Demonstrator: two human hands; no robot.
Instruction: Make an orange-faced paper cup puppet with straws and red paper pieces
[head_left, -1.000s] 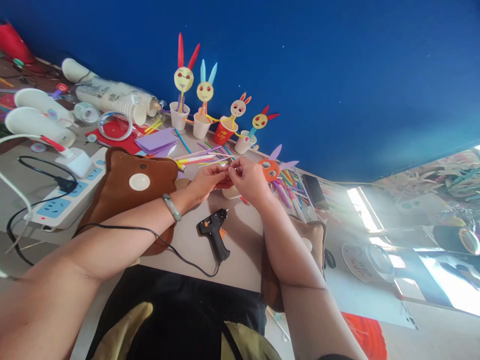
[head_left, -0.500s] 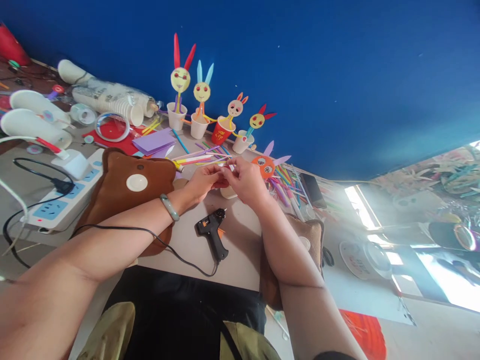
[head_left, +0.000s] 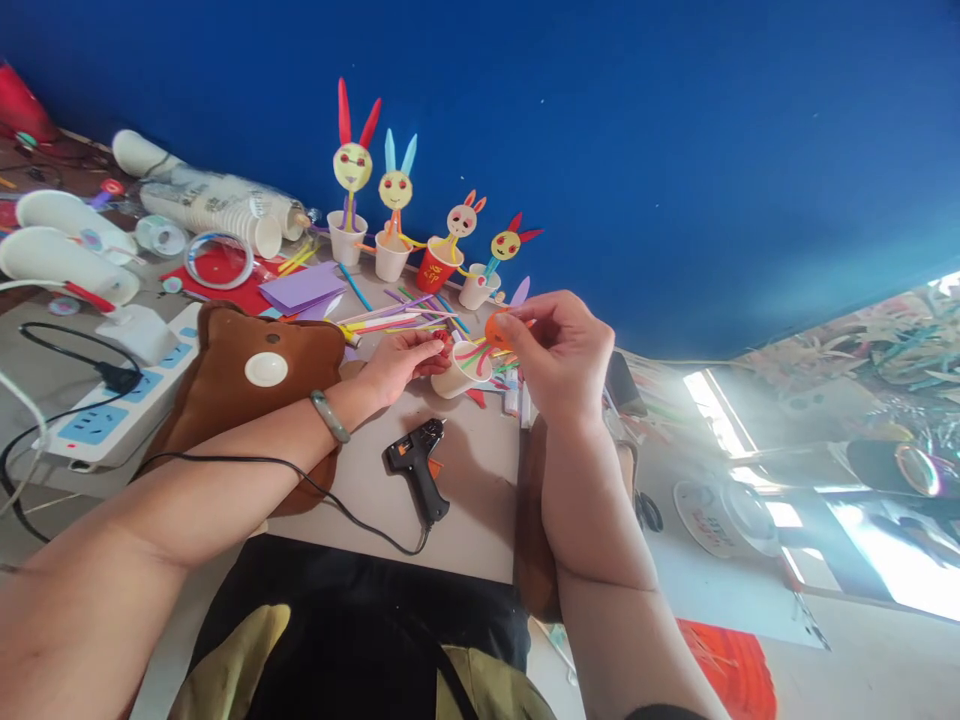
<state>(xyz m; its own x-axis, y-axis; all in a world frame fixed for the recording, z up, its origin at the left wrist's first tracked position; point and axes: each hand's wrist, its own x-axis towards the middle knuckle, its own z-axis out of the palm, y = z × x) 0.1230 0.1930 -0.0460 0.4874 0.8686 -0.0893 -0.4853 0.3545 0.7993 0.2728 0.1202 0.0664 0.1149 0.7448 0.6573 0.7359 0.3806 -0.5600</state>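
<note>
My left hand [head_left: 401,365] is closed, its fingertips pinching a small red piece [head_left: 442,352] beside a white paper cup [head_left: 454,378]. Pink and green fuzzy stems rise from that cup towards an orange rabbit face [head_left: 495,330] with a purple ear [head_left: 520,291]. My right hand [head_left: 568,352] is raised in front of this face and covers most of it. Its thumb and fingers are pinched together; whether they grip the face's edge or something small is hidden. On the table below lies a black glue gun [head_left: 420,470], its cord running left under my left forearm.
Several finished rabbit figures in cups, one a red cup [head_left: 439,268], stand along the blue wall. A brown cushion [head_left: 225,370] and a power strip [head_left: 105,420] are at left. Purple paper [head_left: 300,288], coloured stems and stacked paper cups [head_left: 225,215] lie behind.
My right hand has moved away from my left, rightwards and up, to in front of the orange face. The white cup and its stems now show between my hands.
</note>
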